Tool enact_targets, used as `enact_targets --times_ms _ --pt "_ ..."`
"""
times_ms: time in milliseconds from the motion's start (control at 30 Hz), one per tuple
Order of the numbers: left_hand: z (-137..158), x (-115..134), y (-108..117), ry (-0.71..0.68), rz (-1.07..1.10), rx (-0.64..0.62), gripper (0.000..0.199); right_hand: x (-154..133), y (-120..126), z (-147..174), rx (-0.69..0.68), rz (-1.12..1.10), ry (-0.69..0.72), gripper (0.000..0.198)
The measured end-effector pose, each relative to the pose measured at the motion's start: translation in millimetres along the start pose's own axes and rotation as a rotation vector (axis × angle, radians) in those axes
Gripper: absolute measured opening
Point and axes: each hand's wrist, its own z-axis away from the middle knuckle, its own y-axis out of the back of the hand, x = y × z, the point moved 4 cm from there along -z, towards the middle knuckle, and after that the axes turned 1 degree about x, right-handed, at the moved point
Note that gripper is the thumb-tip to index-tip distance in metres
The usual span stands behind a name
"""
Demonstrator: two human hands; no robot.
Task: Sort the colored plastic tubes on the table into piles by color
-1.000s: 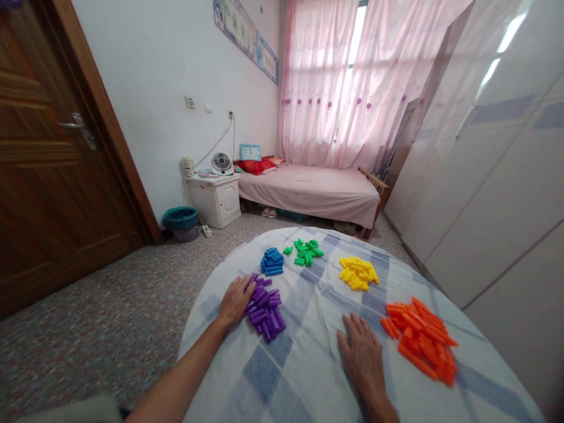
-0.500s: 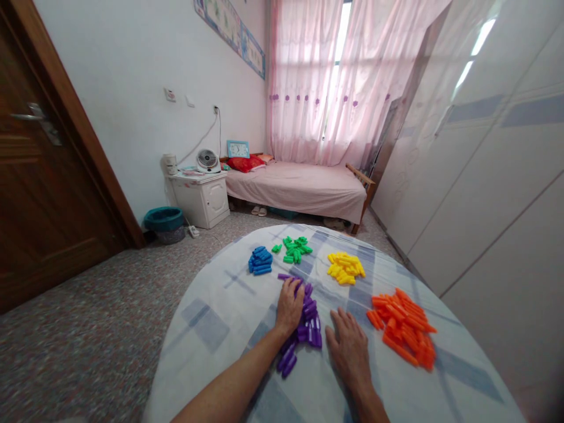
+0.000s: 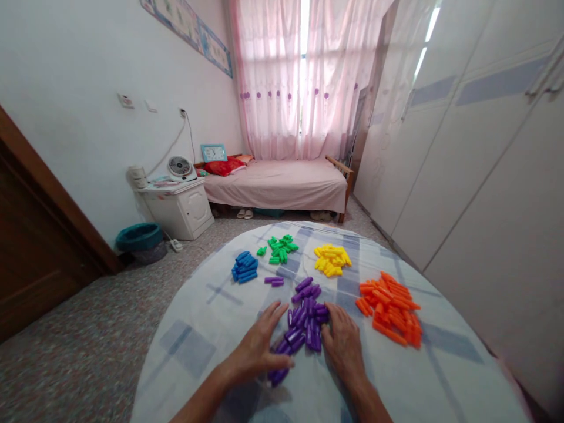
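A loose pile of short, tube-shaped purple plastic pieces (image 3: 302, 317) lies between my two hands on the cloth-covered round table (image 3: 189, 376). My left hand (image 3: 255, 346) is on the pile's left side, thumb and fingers spread around its near-left pieces, gripping none. On the right side, my right hand (image 3: 346, 338) has its fingertips and thumb against the pile's edge, with the fingers slightly bent and apart. A few purple pieces (image 3: 274, 281) lie separately beyond the pile. Part of the near-left pieces is hidden by my left hand.
Blue pieces (image 3: 245, 267), green pieces (image 3: 282, 249) and yellow pieces (image 3: 332, 260) form separate piles towards the far side. A larger orange pile (image 3: 390, 308) lies right of my right hand. Beyond the table are a bed (image 3: 277, 179), a white cabinet (image 3: 194, 208) and wardrobes (image 3: 462, 147).
My left hand has drawn back from the far end of the purple pile to its near-left side and spread. My right hand has come against the pile's right edge. The view has turned right.
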Motion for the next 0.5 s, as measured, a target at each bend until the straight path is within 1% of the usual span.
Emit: enact_targets --times_ms 33,67,100,167,233,333,433,500 --pt "12 -2 -2 -0.007 -0.053 -0.068 0.107 -1 0 0 0.005 -0.004 -0.007 0.047" --pt "22 -4 -4 -0.006 -0.105 -0.109 0.112 -2 1 0 0.012 -0.009 -0.009 0.046" --pt "27 -6 -6 0.002 -0.155 -0.12 0.112 -2 2 1 0.018 -0.016 -0.005 0.046" --pt "26 -9 -13 0.013 -0.245 -0.093 0.104 -3 3 1 0.034 -0.035 0.01 0.045" --pt "12 -9 -23 -0.016 -0.301 -0.047 0.094 -2 3 1 0.054 -0.056 0.027 0.045" --pt "-21 -9 -38 -0.103 -0.324 0.05 0.082 0 2 2 0.088 -0.099 0.03 0.045" --pt "-53 -9 -46 -0.152 -0.301 0.169 0.075 -1 3 5 0.11 -0.172 -0.024 0.046" --pt "-69 -8 -46 -0.161 -0.268 0.251 0.069 -3 13 5 0.116 -0.235 -0.054 0.045"
